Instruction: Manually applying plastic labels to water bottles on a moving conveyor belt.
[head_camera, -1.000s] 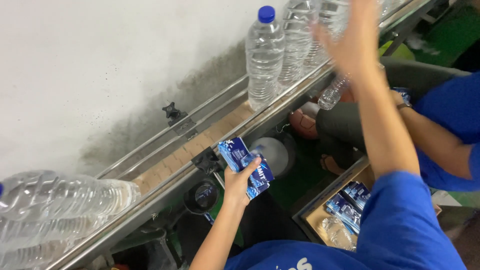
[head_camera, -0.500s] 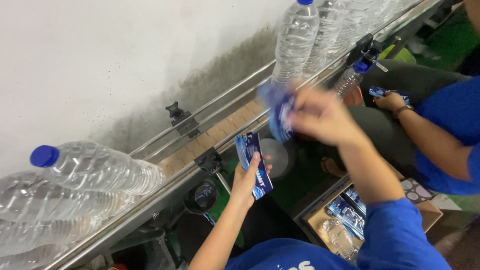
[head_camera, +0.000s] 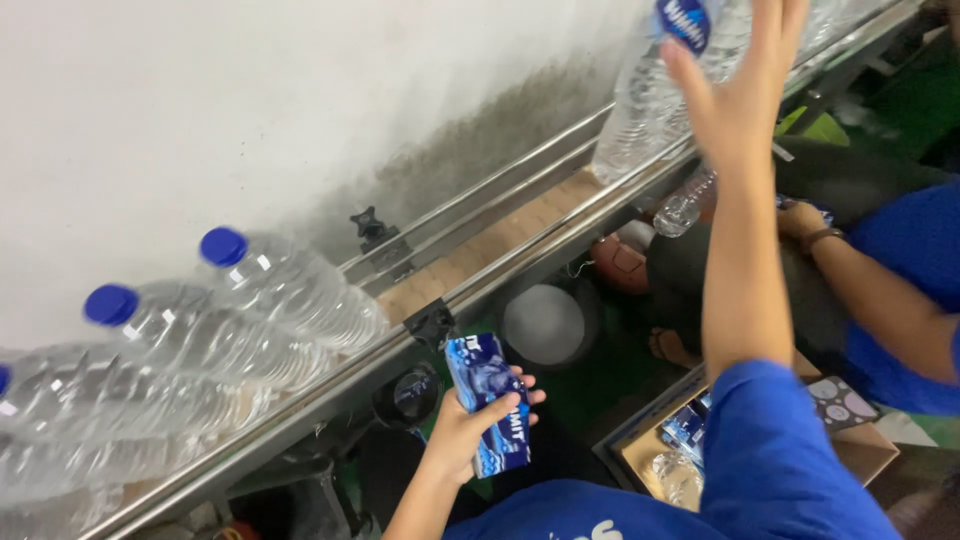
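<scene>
Looking down from the head camera, a stack of blue labels (head_camera: 488, 402) is seen gripped in the left hand (head_camera: 467, 432), its fingers (head_camera: 515, 412) curled shut around the stack, below the conveyor (head_camera: 470, 262). The right hand (head_camera: 738, 95) is raised high over the conveyor with its fingers spread open, a single blue label (head_camera: 684, 20) being pressed against the top of an upright bottle (head_camera: 650, 100) (whether it is pinched or only touched cannot be told). At the left, several clear bottles (head_camera: 200, 340) with blue caps are crowded on the conveyor. A box (head_camera: 690, 440) with more labels is seen at the lower right. Beside it a second person's hand (head_camera: 800, 218) rests near a small bottle (head_camera: 685, 205).
</scene>
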